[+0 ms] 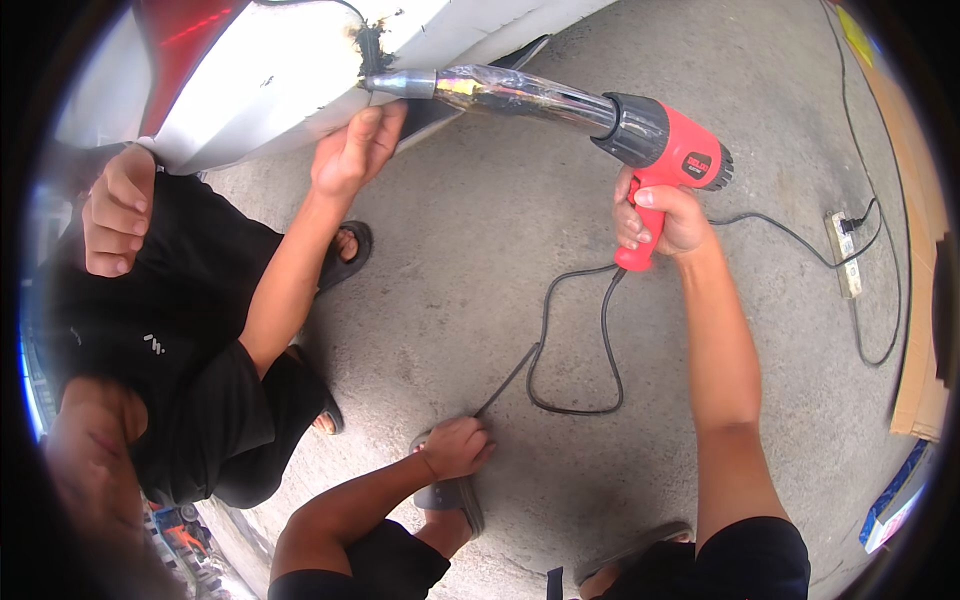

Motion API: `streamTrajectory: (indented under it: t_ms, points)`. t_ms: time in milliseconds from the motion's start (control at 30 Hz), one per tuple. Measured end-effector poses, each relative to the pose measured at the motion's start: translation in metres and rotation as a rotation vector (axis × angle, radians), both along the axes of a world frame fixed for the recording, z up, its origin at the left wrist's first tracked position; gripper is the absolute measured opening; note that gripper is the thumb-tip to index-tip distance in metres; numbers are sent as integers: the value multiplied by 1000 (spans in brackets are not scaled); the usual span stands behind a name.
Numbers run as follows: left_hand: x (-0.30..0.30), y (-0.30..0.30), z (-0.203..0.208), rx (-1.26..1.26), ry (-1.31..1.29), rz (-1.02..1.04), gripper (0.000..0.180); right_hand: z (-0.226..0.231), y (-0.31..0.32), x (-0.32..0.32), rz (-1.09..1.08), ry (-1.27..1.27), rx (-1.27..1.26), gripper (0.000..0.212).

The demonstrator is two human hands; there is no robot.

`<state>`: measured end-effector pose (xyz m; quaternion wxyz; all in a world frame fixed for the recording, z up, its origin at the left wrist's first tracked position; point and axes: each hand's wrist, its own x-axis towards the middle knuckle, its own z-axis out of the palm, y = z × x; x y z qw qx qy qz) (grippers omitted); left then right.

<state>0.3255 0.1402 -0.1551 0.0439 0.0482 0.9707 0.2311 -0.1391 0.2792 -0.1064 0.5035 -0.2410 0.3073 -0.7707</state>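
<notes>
My right hand (665,215) is wrapped round the handle of a red heat gun (685,150) with a black collar. A long shiny tube (530,100) runs left from it, narrowing to a grey metal nozzle (400,84). The nozzle's tip is at a dark, scorched patch (370,45) on a white car bumper (270,80). Low in the middle, my left hand (458,447) is closed above my sandal (450,500), gripping the black power cord (570,411). Another person's hand (355,150) is at the bumper's lower edge, just under the nozzle.
The other person (190,330), in black, crouches at the left, with a second hand (120,210) near the bumper. A white power strip (845,255) with a plug lies on the concrete floor (480,230) at the right. Cardboard (915,340) lines the right side.
</notes>
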Motion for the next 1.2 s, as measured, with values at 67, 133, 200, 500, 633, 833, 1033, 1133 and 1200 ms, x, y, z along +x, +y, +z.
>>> streamTrajectory:
  t_ms: [67, 133, 200, 500, 633, 833, 1033, 1133, 1200]
  points:
    - [-1, 1, 0, 2, 10, 9, 23, 0, -3, 1, -5, -19, -26, 18]
    - [-2, 0, 0, 3, 11, 12, 22, 0, -4, 2, -4, -38, -41, 19]
    - [-1, -1, 0, 16, 7, 9, 22, 0, -3, 3, 13, -50, -87, 19]
    - [0, 1, -3, 28, 10, 31, 24, 2, -2, 13, -1, -51, -35, 21]
    - [1, -1, -2, 22, -12, 23, 24, 6, 3, 21, -25, -103, -56, 22]
    - [1, -1, -2, 31, 6, 27, 24, 11, 18, 34, -75, -57, -10, 22]
    - [-3, -1, 2, 47, 0, 38, 24, 17, 11, 35, -109, -33, 63, 24]
    - [-3, -3, 3, 53, -16, 37, 24, 21, 16, 37, -84, -88, 5, 19]
    - [-2, -4, 4, 61, -4, 44, 24, 22, 18, 39, -71, -81, -7, 17]
